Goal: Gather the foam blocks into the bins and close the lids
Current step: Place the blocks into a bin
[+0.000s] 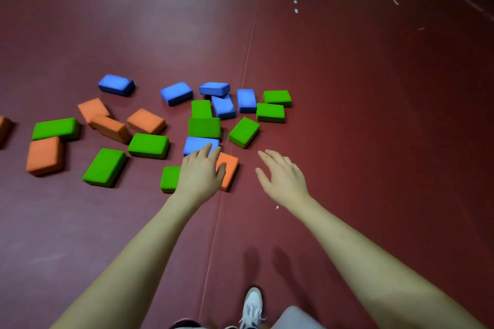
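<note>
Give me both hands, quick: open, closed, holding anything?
Left hand: open, holding nothing, above the orange foam block.
Right hand: open, empty.

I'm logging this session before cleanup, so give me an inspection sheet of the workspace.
Surface: dark red floor with a thin seam line.
Job's things: blue, green and orange foam blocks scattered loose on the floor; no bins in view.
Clutter: small white specks far off.
Grippers: left hand open over an orange block; right hand open, holding nothing.
Cables: nothing seen.
Surroundings: white shoe at bottom edge.
</note>
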Tool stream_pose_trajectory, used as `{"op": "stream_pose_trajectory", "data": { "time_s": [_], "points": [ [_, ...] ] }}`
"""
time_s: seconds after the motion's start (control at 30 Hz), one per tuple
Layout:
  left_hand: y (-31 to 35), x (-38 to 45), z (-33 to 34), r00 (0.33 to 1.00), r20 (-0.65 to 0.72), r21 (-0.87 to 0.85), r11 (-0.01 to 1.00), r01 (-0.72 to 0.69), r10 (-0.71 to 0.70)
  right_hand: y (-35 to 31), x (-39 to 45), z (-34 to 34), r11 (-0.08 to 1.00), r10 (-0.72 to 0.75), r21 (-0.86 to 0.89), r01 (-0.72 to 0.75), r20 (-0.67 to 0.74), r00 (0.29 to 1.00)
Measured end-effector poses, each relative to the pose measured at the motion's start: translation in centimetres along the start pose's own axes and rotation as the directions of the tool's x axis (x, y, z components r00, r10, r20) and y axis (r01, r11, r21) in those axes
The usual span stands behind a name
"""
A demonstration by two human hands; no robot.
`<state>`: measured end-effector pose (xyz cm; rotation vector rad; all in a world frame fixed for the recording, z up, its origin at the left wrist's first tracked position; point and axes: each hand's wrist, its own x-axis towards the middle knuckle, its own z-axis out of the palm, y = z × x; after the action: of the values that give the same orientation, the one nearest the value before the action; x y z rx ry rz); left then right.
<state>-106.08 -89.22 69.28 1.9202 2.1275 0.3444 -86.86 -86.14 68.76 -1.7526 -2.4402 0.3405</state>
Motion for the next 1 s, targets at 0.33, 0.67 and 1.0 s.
{"op": "stream_pose_trajectory", "data": {
  "time_s": [0.33, 0.67, 1.0],
  "points": [
    [6.2, 15.5, 3.4, 0.999, 0.022, -0.025, 0.999, -0.046, 0.046, 10.6, 14.3, -1.5, 1.0, 0.018, -0.002, -0.018, 0.012, 1.0],
    [6.2, 35.0, 5.6, 0.995, 0.089, -0.07, 0.997, -0.041, 0.047, 16.7, 31.8, -1.3, 0.994, 0.111, 0.012, -0.111, 0.019, 0.994],
    [8.0, 50.5, 6.7, 0.978, 0.196, -0.017, 0.997, -0.073, 0.075, 21.8, 46.6, -2.3, 0.993, 0.112, 0.035, -0.113, 0.041, 0.993]
  ]
}}
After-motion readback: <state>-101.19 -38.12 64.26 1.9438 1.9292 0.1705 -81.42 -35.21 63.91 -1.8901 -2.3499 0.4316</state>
